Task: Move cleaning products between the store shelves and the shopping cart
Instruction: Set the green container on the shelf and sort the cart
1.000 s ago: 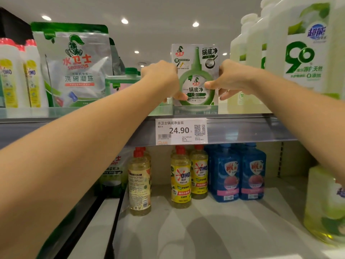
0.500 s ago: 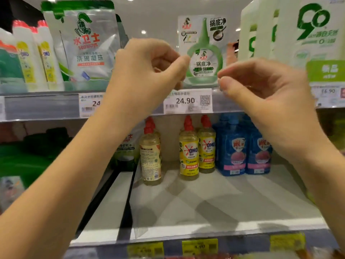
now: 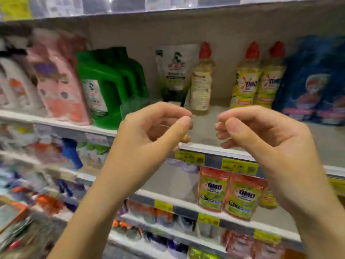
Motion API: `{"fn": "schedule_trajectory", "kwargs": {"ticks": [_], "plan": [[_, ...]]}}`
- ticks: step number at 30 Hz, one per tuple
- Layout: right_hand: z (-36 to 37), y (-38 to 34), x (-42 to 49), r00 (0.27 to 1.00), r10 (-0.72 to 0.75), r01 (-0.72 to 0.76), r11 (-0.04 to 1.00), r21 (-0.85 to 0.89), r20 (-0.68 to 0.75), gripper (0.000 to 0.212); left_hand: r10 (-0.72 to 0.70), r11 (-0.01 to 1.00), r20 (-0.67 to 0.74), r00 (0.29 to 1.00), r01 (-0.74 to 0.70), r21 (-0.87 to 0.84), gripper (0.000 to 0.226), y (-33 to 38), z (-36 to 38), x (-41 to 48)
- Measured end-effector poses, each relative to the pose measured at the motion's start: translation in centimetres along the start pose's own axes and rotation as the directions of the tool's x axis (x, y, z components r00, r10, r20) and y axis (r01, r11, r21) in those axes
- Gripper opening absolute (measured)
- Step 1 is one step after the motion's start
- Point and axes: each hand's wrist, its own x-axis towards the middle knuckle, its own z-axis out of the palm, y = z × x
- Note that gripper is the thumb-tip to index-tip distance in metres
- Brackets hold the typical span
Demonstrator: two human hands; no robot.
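My left hand [image 3: 149, 135] and my right hand [image 3: 261, 139] are raised side by side in front of the store shelves, fingers loosely curled, thumbs near the fingertips, holding nothing. Behind them on the shelf [image 3: 209, 146] stand a yellow bottle with a red cap [image 3: 201, 81], two yellow OMO bottles [image 3: 246, 81] and a white-and-green pouch [image 3: 175, 71]. Neither hand touches any product. No shopping cart is in view.
Green jugs [image 3: 104, 86] and a pink pouch [image 3: 57, 81] stand to the left, blue pouches [image 3: 313, 79] at the far right. Red-and-green OMO pouches [image 3: 229, 193] sit one shelf lower. Further blurred shelves of packets run below and to the left.
Both hands let go of the green-and-white box on the upper shelf and drew back empty. My view dropped; that box and upper shelf are out of sight.
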Motion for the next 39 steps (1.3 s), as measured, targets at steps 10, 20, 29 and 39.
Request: {"fn": "schedule_trajectory", "kwargs": {"ticks": [10,20,29,39], "plan": [[11.5,1.7,-2.1,0.949,0.162,-0.211,0.964,0.162,0.271,0.013,-0.194,0.98,-0.263,0.945,0.177,-0.091,0.015,-5.0,-8.3,-8.4],[32.7,0.5,-5.0,0.806,0.171,-0.358,0.903,0.238,0.567,0.017,-0.314,0.937,-0.579,0.753,0.345,-0.059,0.022,-8.3,-24.6,-21.4],[52.9,-0.9,-9.4,0.684,0.113,-0.42,0.869,0.262,0.721,0.045,-0.347,0.884,-0.788,0.509,0.459,-0.093,0.016,-9.7,-40.8,-32.9],[68.2,0.7,-9.3,0.53,0.106,-0.511,0.831,0.217,0.841,0.035,-0.382,0.859,-0.89,0.25,0.451,-0.242,0.019,-13.4,-50.7,-37.7]]}}
